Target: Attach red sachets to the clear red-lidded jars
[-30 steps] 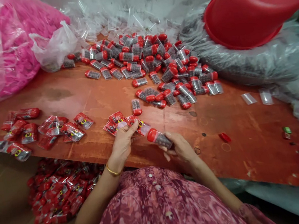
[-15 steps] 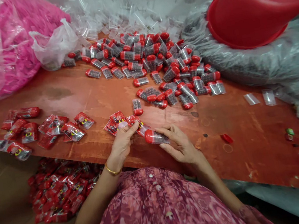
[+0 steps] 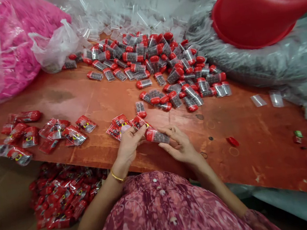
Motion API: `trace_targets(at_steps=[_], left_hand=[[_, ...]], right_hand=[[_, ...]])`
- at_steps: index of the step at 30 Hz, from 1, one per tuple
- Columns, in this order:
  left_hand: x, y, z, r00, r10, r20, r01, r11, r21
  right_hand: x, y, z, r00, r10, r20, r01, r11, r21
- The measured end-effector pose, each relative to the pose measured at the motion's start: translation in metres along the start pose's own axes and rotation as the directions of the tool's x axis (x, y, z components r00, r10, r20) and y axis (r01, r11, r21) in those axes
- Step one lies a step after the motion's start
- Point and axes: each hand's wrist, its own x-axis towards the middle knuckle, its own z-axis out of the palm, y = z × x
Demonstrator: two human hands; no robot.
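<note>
My left hand (image 3: 129,144) pinches a red printed plastic sleeve (image 3: 140,122) between thumb and fingers, above the near edge of the table. In my right hand (image 3: 180,146) is a clear container (image 3: 160,136) with a red rounded cap and dark small balls inside, lying on its side. Its cap end points left and meets the sleeve by my left fingertips; how far one is inside the other I cannot tell. Several flat red printed sleeves (image 3: 121,121) lie just beyond my left hand. One capped container (image 3: 140,109) stands apart behind them.
A pile of red-capped containers (image 3: 160,62) covers the table's back. Wrapped containers (image 3: 74,134) lie left, with more in a cardboard box (image 3: 3,214) below. A pink-filled bag (image 3: 16,43), an upturned red bucket (image 3: 258,7) and a loose red cap (image 3: 233,141) are around.
My right hand has brought the container slightly left and up, its cap now against the sleeve. My left hand has shifted a little towards it.
</note>
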Motion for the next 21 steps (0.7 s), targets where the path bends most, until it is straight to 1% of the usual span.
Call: trace_targets(at_steps=[3,7,9,10,13,15,18,20,21], left_hand=[[-0.003,-0.004,0.007,1.000,0.003,-0.013,-0.004,0.998,-0.063],[-0.005,-0.011,0.016,0.999,0.018,-0.043,-0.025,0.984,-0.176],[-0.004,-0.014,0.018,0.998,0.040,-0.051,-0.049,0.980,-0.192],[-0.003,-0.015,0.018,0.998,0.047,-0.046,-0.055,0.981,-0.185],[-0.001,-0.014,0.016,0.998,0.059,-0.019,-0.061,0.988,-0.143],[0.000,-0.013,0.015,0.997,0.080,-0.020,-0.082,0.986,-0.142],[0.001,-0.011,0.014,0.996,0.092,-0.014,-0.093,0.979,-0.183],[0.001,-0.009,0.014,0.995,0.100,-0.010,-0.100,0.973,-0.206],[0.001,-0.008,0.014,0.994,0.112,-0.012,-0.112,0.971,-0.211]], right_hand=[[0.000,-0.001,0.008,0.998,-0.017,-0.068,0.014,0.999,-0.042],[0.000,-0.003,0.023,0.978,-0.032,-0.207,-0.001,0.988,-0.157],[0.000,-0.004,0.029,0.967,-0.024,-0.252,-0.023,0.983,-0.182],[0.001,-0.004,0.031,0.967,-0.010,-0.253,-0.034,0.985,-0.168],[0.004,-0.002,0.030,0.979,0.051,-0.195,-0.059,0.998,-0.038],[0.007,-0.001,0.028,0.984,0.090,-0.153,-0.083,0.995,0.053],[0.011,-0.002,0.029,0.978,0.142,-0.150,-0.121,0.982,0.145],[0.011,-0.004,0.032,0.972,0.196,-0.130,-0.157,0.952,0.262],[0.010,-0.004,0.034,0.967,0.233,-0.106,-0.185,0.922,0.341]])
